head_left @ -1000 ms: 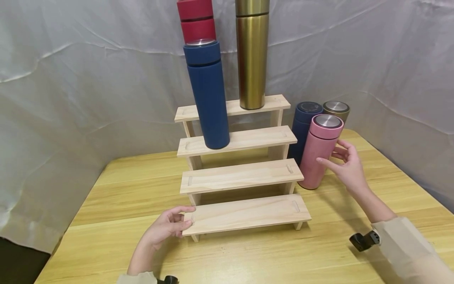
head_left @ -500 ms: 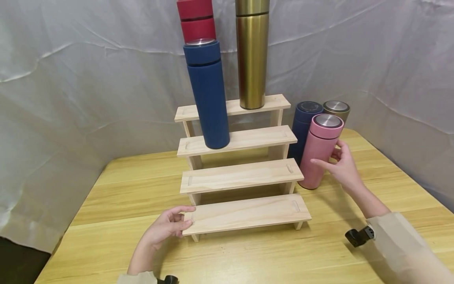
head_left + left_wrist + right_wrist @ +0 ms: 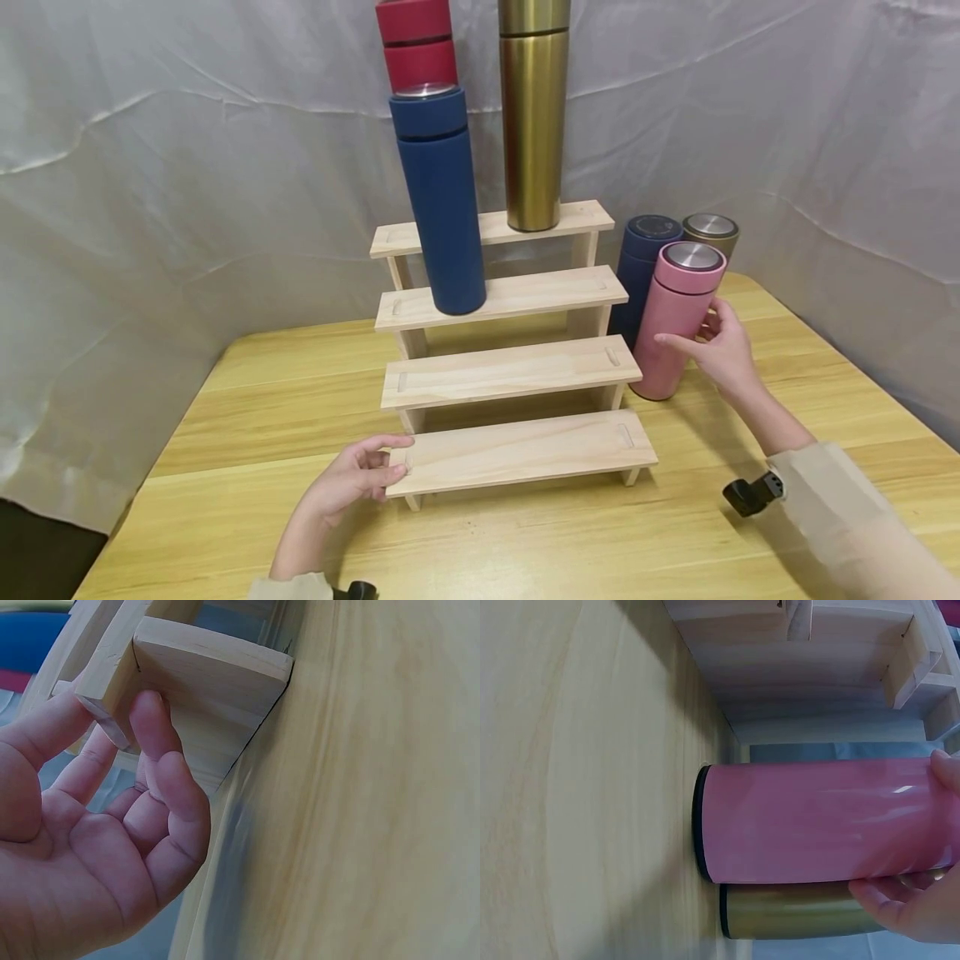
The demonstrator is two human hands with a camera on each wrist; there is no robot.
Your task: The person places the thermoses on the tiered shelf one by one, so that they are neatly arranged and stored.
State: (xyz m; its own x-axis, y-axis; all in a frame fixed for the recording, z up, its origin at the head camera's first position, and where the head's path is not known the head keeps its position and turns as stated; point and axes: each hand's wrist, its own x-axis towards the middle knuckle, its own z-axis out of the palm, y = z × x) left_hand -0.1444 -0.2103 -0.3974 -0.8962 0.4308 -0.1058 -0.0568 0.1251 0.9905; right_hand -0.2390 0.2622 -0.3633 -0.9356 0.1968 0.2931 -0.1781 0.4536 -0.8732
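Note:
My left hand [image 3: 352, 475] grips the left end of the lowest step of a wooden stepped stand [image 3: 517, 454], thumb on the near side. The left wrist view shows its fingers [image 3: 176, 784] around the board's end. On the right, my right hand [image 3: 723, 346] holds a pink thermos [image 3: 671, 333] by its side, thumb in front and fingers round the right. The thermos stands upright on the table, its base against the tabletop in the right wrist view. Behind it are a dark blue thermos [image 3: 637, 267] and a gold thermos [image 3: 712, 225], both partly hidden.
A tall blue thermos [image 3: 442, 208] stands on the second step from the top. On the top step are a tall gold thermos [image 3: 534, 125] and a red thermos [image 3: 420, 62], mostly hidden behind the blue one. Grey cloth [image 3: 262, 208] hangs around the wooden table [image 3: 247, 417].
My right hand has slid a little to the left, its thumb further across the pink thermos. The left hand, the stand and the thermoses have stayed in place.

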